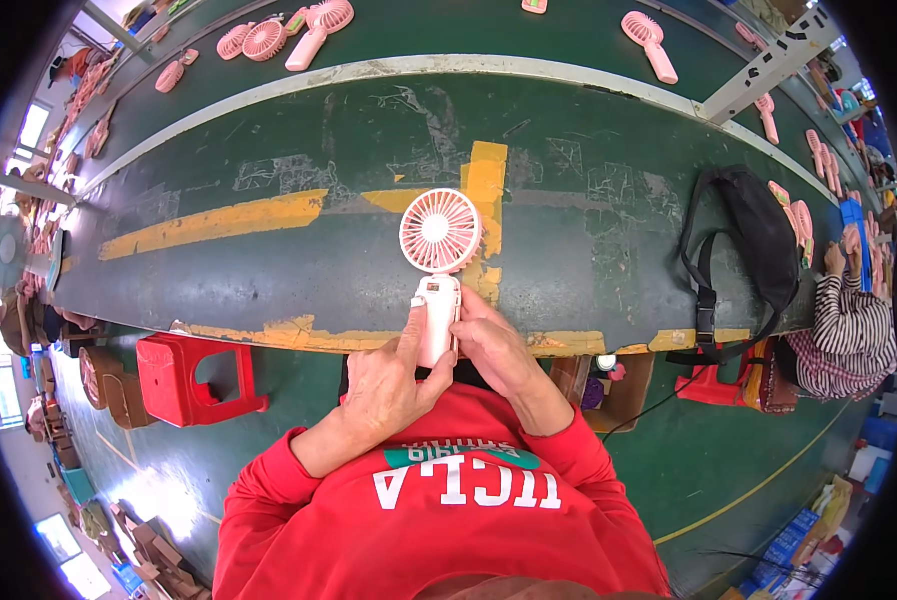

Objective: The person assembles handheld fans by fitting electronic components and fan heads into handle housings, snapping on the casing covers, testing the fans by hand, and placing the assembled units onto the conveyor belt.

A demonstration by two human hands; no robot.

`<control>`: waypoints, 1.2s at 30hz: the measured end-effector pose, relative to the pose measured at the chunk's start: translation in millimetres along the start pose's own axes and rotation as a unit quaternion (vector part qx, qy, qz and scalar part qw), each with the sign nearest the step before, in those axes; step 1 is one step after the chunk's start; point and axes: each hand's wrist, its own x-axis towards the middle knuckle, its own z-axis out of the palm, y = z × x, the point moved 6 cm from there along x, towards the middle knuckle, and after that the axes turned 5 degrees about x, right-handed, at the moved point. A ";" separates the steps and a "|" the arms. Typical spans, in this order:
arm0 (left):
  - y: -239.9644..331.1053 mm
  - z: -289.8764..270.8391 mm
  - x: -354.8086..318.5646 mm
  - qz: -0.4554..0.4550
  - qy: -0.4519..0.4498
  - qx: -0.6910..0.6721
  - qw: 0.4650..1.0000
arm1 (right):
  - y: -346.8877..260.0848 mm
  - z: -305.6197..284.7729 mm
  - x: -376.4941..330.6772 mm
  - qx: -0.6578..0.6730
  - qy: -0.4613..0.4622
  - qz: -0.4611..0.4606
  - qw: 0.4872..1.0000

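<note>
**Fingers wrapped on the fan handle**

I see both hands closed around the white handle of a pink handheld fan (438, 262): left hand (390, 385) with its forefinger pressed up the handle, right hand (493, 345) gripping beside it. The fan stands over the green conveyor belt (268, 260), head up. A black bag (758, 240) lies right; a red stool (193, 378) sits left.

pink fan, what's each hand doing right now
left hand: closed on the pink fan, handle end
right hand: closed on the same handle
</note>
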 end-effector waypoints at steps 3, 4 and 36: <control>-1.3 2.4 -1.6 0.016 0.008 0.006 1.000 | 3.4 -2.2 -0.5 -0.034 0.003 -0.008 0.999; -0.7 1.4 -2.0 0.015 0.009 0.005 1.000 | 5.4 -3.1 0.2 -0.035 0.002 -0.007 0.999; -23.3 43.4 -4.9 -0.182 -0.210 -0.467 0.839 | -1.1 7.7 -4.0 -0.007 0.048 -0.134 0.990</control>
